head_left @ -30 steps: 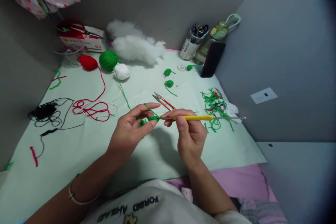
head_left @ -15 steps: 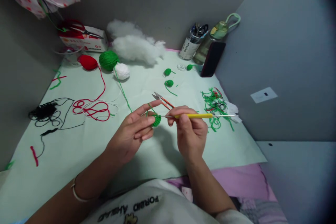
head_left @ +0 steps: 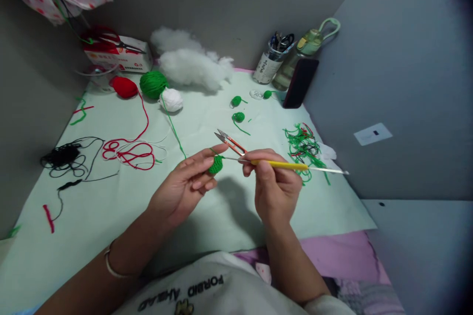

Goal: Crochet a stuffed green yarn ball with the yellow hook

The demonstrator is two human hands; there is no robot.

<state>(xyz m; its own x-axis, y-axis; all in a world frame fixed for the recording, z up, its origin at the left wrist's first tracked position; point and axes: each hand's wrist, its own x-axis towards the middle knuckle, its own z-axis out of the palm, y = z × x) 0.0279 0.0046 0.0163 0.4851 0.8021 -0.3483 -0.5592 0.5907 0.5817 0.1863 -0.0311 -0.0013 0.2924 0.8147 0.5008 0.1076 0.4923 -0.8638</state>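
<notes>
Between the thumb and fingers of my left hand (head_left: pixel 186 182) is a small round green crochet piece (head_left: pixel 216 164). A green strand runs over that hand's index finger, back to the green yarn ball (head_left: pixel 153 84). My right hand (head_left: pixel 278 187) grips the yellow handle of a crochet hook (head_left: pixel 283 164) like a pen. The hook's thin metal shaft reaches left to the top edge of the piece; whether its tip sits inside a stitch I cannot tell. Just behind my hands lie orange-handled thread snips (head_left: pixel 232 142), blades apart.
Red (head_left: pixel 124 87) and white (head_left: pixel 172 100) yarn balls and white stuffing (head_left: pixel 192 66) lie at the back. Small green crocheted pieces (head_left: pixel 239 117) rest mid-table. Yarn scraps (head_left: pixel 301 145) and a propped phone (head_left: pixel 301 83) are right; tangled black yarn (head_left: pixel 62 156) is left.
My right hand and the hook have moved slightly right, with the hook's right end dipping lower. The green piece has turned in my left hand, whose index finger has come down closer to it.
</notes>
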